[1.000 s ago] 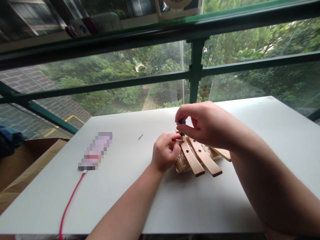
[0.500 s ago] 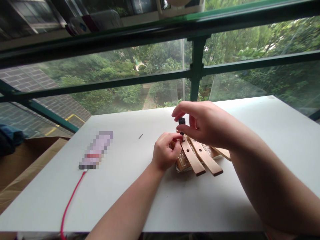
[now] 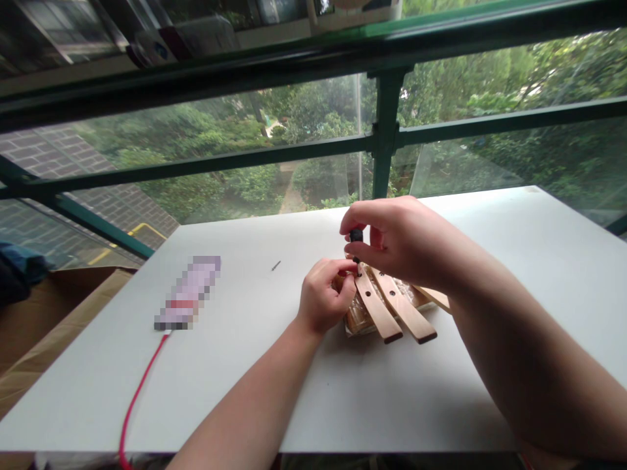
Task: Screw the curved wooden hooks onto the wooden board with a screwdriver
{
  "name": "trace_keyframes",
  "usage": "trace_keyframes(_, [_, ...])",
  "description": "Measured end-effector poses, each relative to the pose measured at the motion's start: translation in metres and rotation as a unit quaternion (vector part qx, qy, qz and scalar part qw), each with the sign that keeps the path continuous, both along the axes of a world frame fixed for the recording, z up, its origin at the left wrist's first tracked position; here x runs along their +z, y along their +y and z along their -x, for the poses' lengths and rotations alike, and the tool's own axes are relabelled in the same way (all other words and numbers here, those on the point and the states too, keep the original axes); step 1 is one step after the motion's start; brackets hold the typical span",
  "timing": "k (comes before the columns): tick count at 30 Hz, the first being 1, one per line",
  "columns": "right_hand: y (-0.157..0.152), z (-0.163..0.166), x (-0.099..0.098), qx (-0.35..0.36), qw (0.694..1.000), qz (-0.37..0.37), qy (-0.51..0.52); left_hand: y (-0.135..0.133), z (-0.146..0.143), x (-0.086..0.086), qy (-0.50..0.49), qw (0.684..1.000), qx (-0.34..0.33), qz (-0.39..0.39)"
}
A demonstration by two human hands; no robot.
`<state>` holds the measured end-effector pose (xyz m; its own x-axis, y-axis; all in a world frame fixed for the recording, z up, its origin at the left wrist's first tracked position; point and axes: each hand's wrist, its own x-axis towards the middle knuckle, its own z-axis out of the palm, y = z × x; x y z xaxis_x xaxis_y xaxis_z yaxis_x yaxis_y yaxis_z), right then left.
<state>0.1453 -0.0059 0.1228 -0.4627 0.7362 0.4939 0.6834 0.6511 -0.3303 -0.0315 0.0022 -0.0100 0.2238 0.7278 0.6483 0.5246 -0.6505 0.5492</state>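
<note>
Black screwdriver stands upright, tip down, pinched by right hand; left hand pinches wooden slats.

Black tool with hidden tip; pixel-blurred oblong; red cable off bottom edge.

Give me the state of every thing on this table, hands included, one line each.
right hand: fingers closed on the black tool, above the wooden slats.
black tool: upright, tip down over the slats' upper end.
left hand: fingers pinched shut beside the tool's tip; contents hidden.
wooden slats: fanned out, lying on a wrapped pack.
screw: loose on the table, apart from both hands.
red cable: slack, running off the table's near edge.
</note>
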Motion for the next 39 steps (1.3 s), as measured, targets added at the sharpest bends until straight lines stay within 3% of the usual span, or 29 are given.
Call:
trace_keyframes(8, [0.006, 0.008, -0.007, -0.019, 0.999, -0.031, 0.0, -0.001, -0.002, 0.0, -0.002, 1.0, 0.001, 0.009])
trace_keyframes(14, [0.003, 0.008, -0.006, 0.073, 0.997, 0.022, 0.018, 0.003, 0.0, -0.003, 0.007, 0.999, 0.031, -0.024])
trace_keyframes(18, [0.0, 0.002, -0.004, 0.105, 0.993, 0.048, -0.003, 0.003, 0.001, -0.002, 0.009, 1.0, 0.016, -0.014])
trace_keyframes(29, [-0.001, 0.004, -0.001, 0.008, 0.999, 0.031, -0.014, -0.001, -0.001, 0.003, 0.0, 0.999, -0.012, 0.032])
trace_keyframes(39, [0.006, 0.006, -0.007, -0.056, 0.998, 0.01, -0.009, -0.001, 0.0, 0.0, -0.003, 1.0, -0.009, 0.029])
